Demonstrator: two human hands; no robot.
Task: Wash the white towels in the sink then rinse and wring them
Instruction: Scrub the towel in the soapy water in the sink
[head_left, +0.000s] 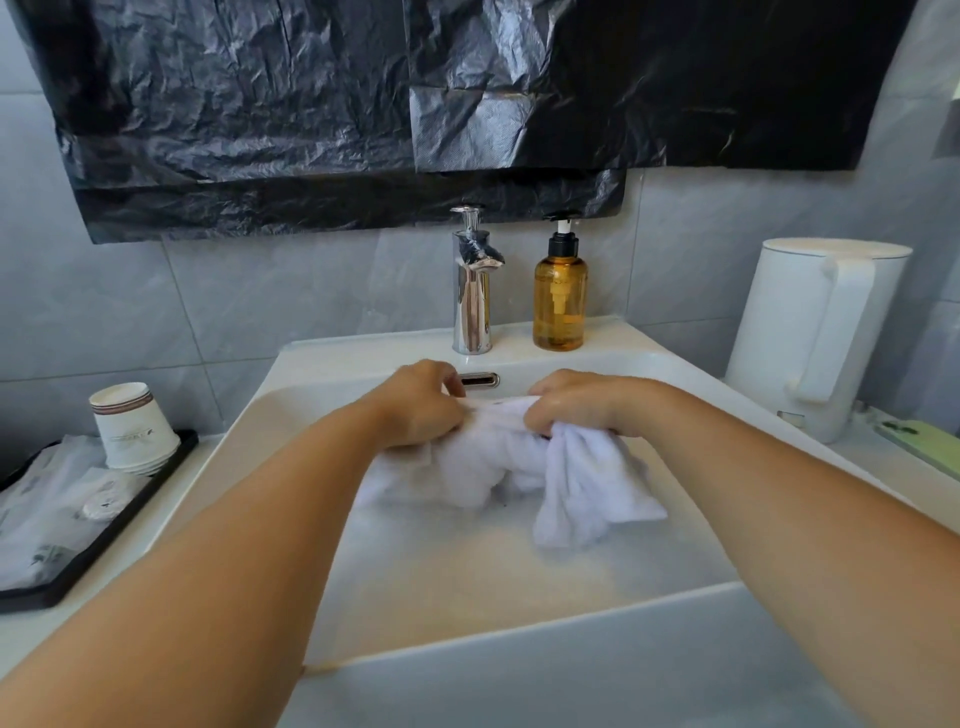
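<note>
A white towel (498, 462) sits bunched in the sink (519, 639), toward the back of the basin, just below the overflow slot (479, 380). Its right end hangs in a loose flap (592, 499) down toward the cloudy water (467, 561) that fills the basin floor. Both hands are on it. The left hand (423, 405) has its fingers curled down into the left part of the bundle, gripping the cloth. The right hand (582, 408) is fisted round the right part, with the flap spilling out below it. The two hands are close together, with a short stretch of towel between them.

Behind the basin, on the sink's back ledge, a chrome tap (472, 280) stands upright, and just to its right is an amber pump bottle (560, 296). On the bench to the right stands a white kettle (815, 332), handle facing the camera, with a pale green flat object (919, 441) beside its base. On the left bench lies a black tray (98, 535) holding a stack of paper cups (132, 426) and some clear wrapped packets (57, 509). Black plastic sheet (363, 104) is hung over the grey tiled wall (260, 291) above the tap.
</note>
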